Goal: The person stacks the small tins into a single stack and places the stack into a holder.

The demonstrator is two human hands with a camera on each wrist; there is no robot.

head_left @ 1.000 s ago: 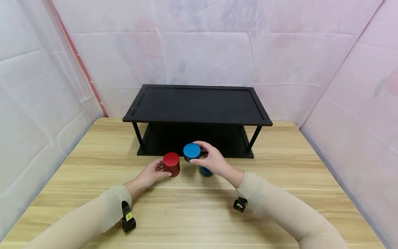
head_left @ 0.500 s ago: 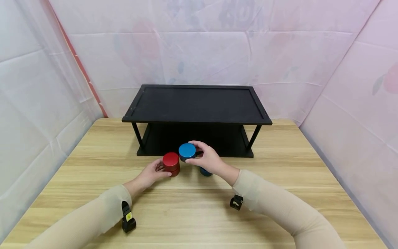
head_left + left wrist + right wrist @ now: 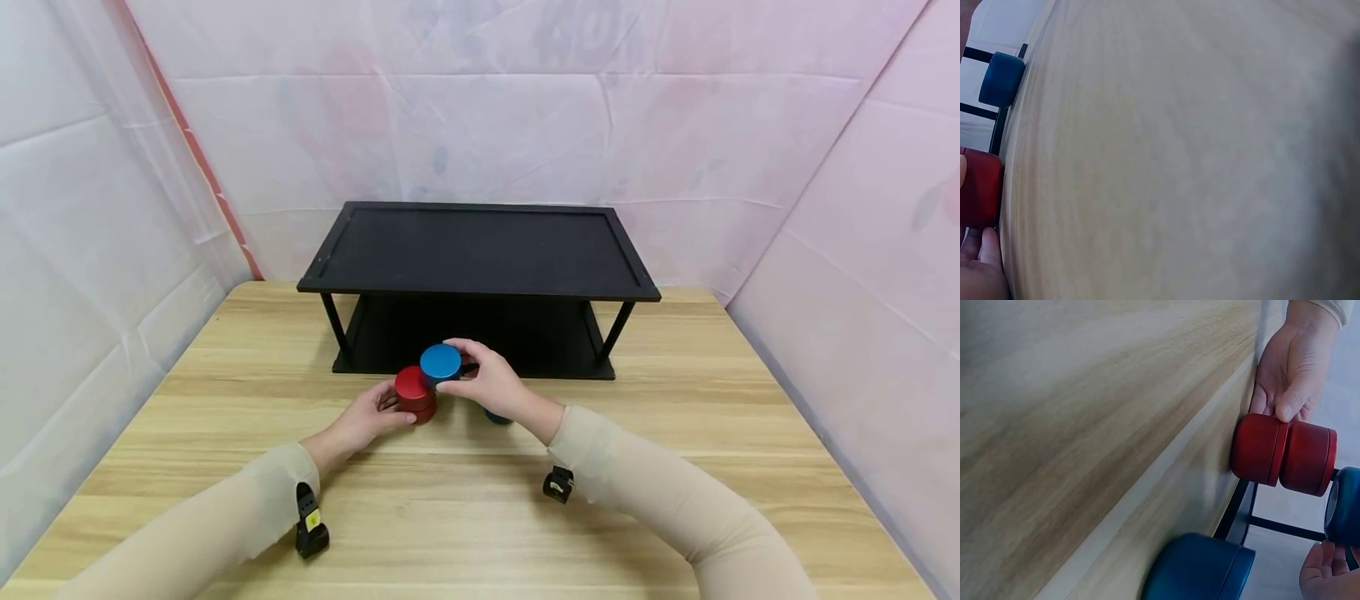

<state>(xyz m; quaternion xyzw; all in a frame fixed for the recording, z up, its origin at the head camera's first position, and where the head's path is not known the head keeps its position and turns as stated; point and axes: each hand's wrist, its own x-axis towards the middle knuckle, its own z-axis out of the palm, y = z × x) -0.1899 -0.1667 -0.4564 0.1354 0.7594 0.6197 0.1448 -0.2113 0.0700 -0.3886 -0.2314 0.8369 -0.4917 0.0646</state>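
Observation:
Two red round tins (image 3: 414, 383) stand stacked on the table, the upper one (image 3: 1307, 456) and lower one (image 3: 1257, 447) plain in the right wrist view. My left hand (image 3: 365, 419) holds the stack from the left, thumb in front and fingers behind. Between thumb and fingers, my right hand (image 3: 495, 387) pinches a blue round tin (image 3: 440, 361) off the table. From the head it overlaps the right edge of the red top; whether they touch I cannot tell. Another blue tin (image 3: 497, 417) stands on the table, partly hidden under my right hand; the right wrist view shows it (image 3: 1200, 569) better.
A black two-tier rack (image 3: 483, 254) stands just behind the tins, its lower shelf (image 3: 585, 367) close to them. The wooden table (image 3: 450, 517) stretches in front and to both sides. White printed cloth (image 3: 495, 133) hangs around the back and sides.
My right hand has moved left with the blue tin, from beside the red stack to overlapping its right edge in view. The left hand and red tins have stayed put.

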